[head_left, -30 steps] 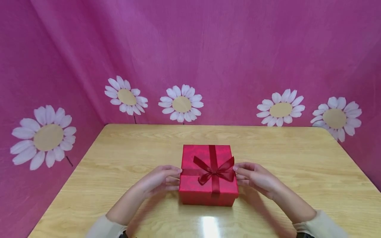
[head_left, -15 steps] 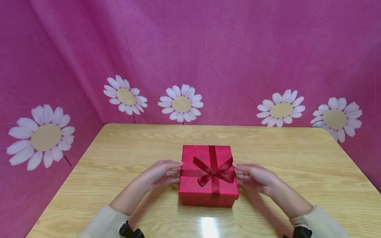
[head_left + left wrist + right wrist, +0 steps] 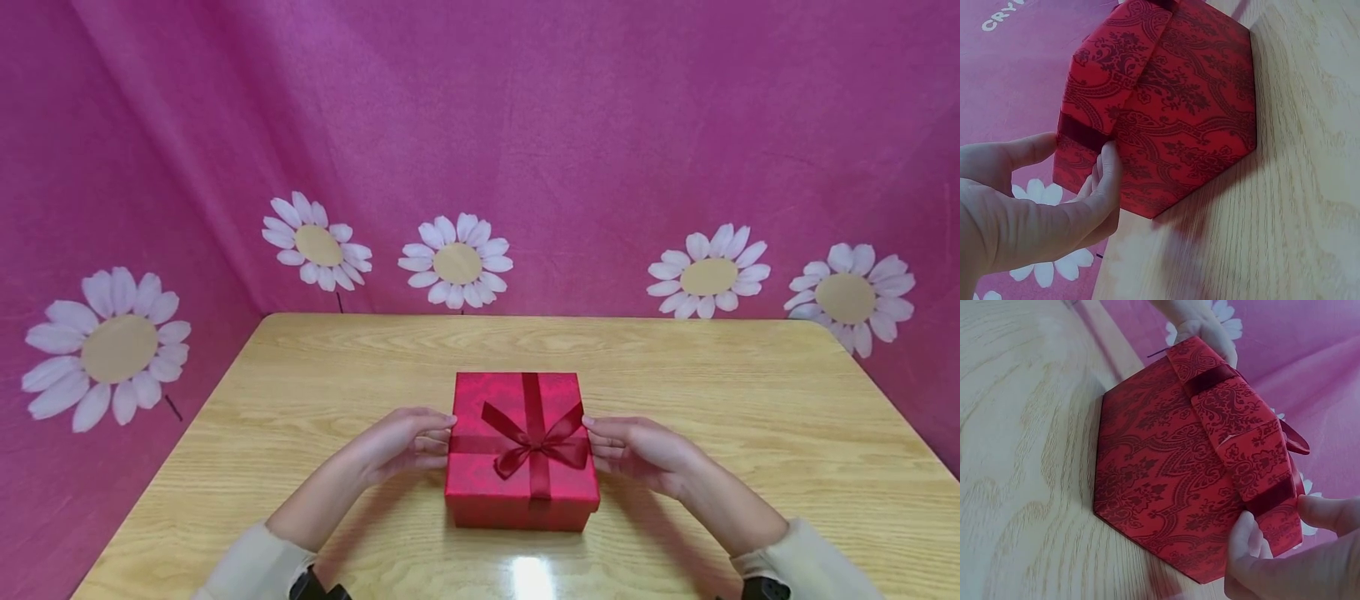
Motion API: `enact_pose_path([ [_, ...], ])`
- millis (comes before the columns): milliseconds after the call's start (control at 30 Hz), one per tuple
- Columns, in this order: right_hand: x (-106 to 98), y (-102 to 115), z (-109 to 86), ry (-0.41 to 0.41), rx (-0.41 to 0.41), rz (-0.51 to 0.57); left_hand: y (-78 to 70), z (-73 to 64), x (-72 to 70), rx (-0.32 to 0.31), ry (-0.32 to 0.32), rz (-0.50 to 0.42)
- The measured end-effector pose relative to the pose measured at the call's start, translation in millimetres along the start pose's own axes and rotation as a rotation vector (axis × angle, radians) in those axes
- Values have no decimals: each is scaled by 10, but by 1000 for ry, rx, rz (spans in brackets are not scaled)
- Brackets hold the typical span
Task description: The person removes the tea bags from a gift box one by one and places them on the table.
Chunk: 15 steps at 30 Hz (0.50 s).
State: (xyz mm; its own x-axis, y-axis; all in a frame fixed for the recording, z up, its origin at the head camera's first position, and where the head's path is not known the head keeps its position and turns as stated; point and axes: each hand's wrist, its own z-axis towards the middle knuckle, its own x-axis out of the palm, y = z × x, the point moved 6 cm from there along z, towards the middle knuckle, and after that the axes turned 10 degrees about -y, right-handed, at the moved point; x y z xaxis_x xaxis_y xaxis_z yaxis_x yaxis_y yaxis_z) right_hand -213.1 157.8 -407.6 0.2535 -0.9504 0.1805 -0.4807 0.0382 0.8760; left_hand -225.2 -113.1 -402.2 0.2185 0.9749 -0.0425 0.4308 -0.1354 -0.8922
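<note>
A red patterned gift box (image 3: 517,512) stands on the wooden table in front of me. Its lid (image 3: 480,475) is on and carries a dark red ribbon tied in a bow (image 3: 536,448). My left hand (image 3: 401,443) holds the lid at the left side, thumb at the top edge and fingertips (image 3: 1109,156) at the lower rim by the ribbon. On the opposite side my right hand (image 3: 648,454) pinches the lid in the same way, its fingertips (image 3: 1246,528) at the rim. The lid hides what is inside the box.
The wooden table (image 3: 360,358) reaches back to a pink cloth backdrop (image 3: 570,150) printed with several white daisies. A bright light reflection lies on the tabletop just in front of the box.
The box has shifted slightly toward me and to the left, both hands still at its sides. Compared with a second ago, the thumbs sit a little farther back along the lid's edges.
</note>
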Motion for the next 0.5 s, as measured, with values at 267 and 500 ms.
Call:
enact_pose_path([
  [267, 18, -8, -10, -15, 2, -16, -16, -69, -15, 1, -1, -32],
  [500, 63, 46, -52, 8, -3, -12, -58, -120, -30, 20, -12, -27],
])
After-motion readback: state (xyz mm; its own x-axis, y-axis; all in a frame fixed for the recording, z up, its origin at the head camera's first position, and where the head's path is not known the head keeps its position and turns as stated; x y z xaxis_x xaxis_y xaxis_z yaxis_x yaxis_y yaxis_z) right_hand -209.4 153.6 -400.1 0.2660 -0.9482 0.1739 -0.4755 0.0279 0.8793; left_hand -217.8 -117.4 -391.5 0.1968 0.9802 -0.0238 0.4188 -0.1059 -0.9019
